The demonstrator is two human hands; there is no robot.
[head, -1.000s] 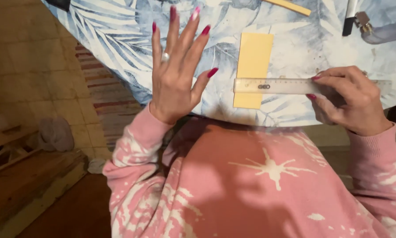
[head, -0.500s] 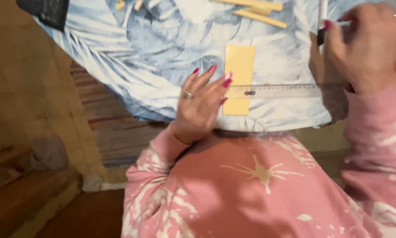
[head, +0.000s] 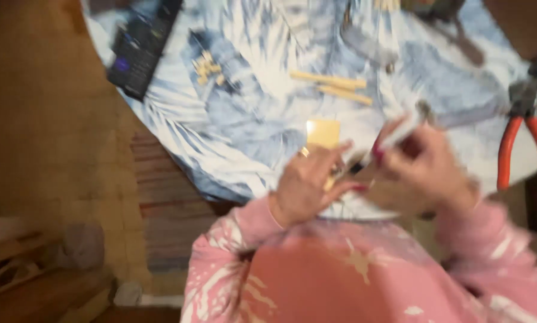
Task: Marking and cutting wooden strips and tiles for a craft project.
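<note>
Both of our hands have drawn together since half a second ago, when the right one was up at the far edge of the counter; the view has also swung to take in more of the leaf-patterned blue cloth point(head: 250, 137). Our left hand point(head: 310, 185) now lies with fingers pressed flat on the pale yellow card point(head: 323, 133), which sits at 12 o'clock from it, near the counter's point(head: 220, 186) front edge. Our right hand point(head: 427, 167), at 3 o'clock from the left, pinches a slim white pen-like tool point(head: 394, 140) whose dark tip points toward the left hand's fingers; the blur hides whether it touches the card. At 12 o'clock from the card lie two wooden sticks point(head: 334, 87). A dark remote control point(head: 143, 51) rests at 10 o'clock, and orange-handled pliers point(head: 522, 134) lie at 3 o'clock by the counter's rim.
</note>
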